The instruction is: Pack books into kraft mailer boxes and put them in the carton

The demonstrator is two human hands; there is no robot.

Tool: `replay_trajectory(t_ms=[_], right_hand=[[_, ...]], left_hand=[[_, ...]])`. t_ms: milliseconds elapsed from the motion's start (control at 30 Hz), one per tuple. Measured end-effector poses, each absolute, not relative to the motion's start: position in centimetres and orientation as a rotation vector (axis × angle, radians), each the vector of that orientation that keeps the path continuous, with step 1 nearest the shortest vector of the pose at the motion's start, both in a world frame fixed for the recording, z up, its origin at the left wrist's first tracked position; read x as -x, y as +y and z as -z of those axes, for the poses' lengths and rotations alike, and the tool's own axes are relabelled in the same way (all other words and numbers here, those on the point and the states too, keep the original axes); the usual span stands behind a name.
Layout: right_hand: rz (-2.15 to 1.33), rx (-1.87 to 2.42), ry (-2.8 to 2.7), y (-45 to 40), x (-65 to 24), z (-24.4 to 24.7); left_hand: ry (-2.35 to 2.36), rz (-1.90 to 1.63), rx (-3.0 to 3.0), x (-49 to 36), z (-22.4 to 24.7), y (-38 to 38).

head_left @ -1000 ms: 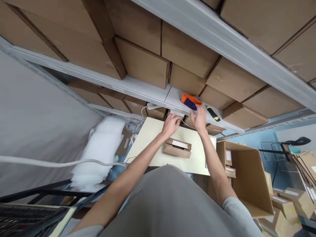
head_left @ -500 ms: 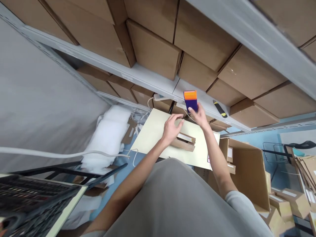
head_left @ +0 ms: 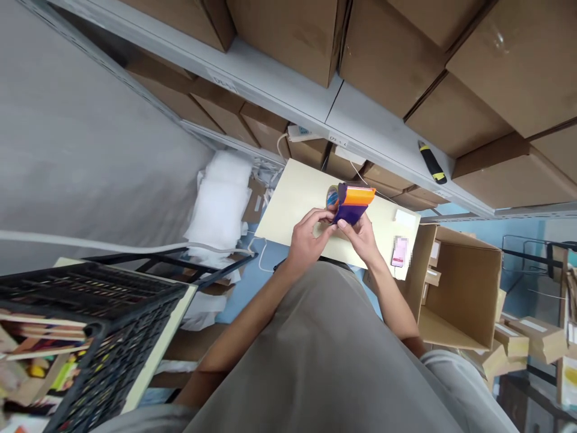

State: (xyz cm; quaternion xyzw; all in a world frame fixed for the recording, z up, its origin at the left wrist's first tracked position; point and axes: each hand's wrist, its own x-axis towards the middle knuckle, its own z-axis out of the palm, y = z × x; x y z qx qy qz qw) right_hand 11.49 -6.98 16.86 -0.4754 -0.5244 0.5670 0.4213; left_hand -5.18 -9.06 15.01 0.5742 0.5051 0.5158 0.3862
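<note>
Over the pale yellow board [head_left: 282, 204] both hands meet at a purple and orange tape dispenser [head_left: 354, 204], with a roll of tape [head_left: 332, 197] on its left side. My right hand [head_left: 360, 237] grips the dispenser from below, thumb on its purple face. My left hand [head_left: 309, 237] has its fingers at the dispenser's lower left edge, thumb and fingertips pressed near it. The small cardboard box is not visible now.
A phone [head_left: 399, 251] and a white label [head_left: 404, 218] lie on the board's right side. Right of it stands an open carton [head_left: 460, 288]. A cutter [head_left: 431, 163] rests on the shelf. White foam [head_left: 220, 204] and a black crate [head_left: 112, 337] are at left.
The dispenser has come down and nearer, and has turned. My left hand has moved to it from above the small box. The view has shifted, showing more of the crate.
</note>
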Motion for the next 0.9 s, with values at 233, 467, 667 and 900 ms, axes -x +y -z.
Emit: replay_trajectory(t_ms=[233,467,667,900], right_hand=[[-1.065,1.303,-1.495,-9.0,-11.6,-15.6],[-0.751,1.28,-1.852,-10.8,-14.4,-16.9],[-0.468,1.241,-2.138,-10.9,-17.1,-17.7],[-0.224,1.165,-2.231,-10.5,-18.8,-17.8]], left_hand=[[1.197,-1.335,-1.519,7.3,-16.2,-9.2],[1.106,-1.403,-1.653,9.7,-21.4,-8.5],[1.118,-1.314,-1.842,10.0,-24.0,-8.2],[1.059,-1.143,-1.962,10.8,-25.1,-7.5]])
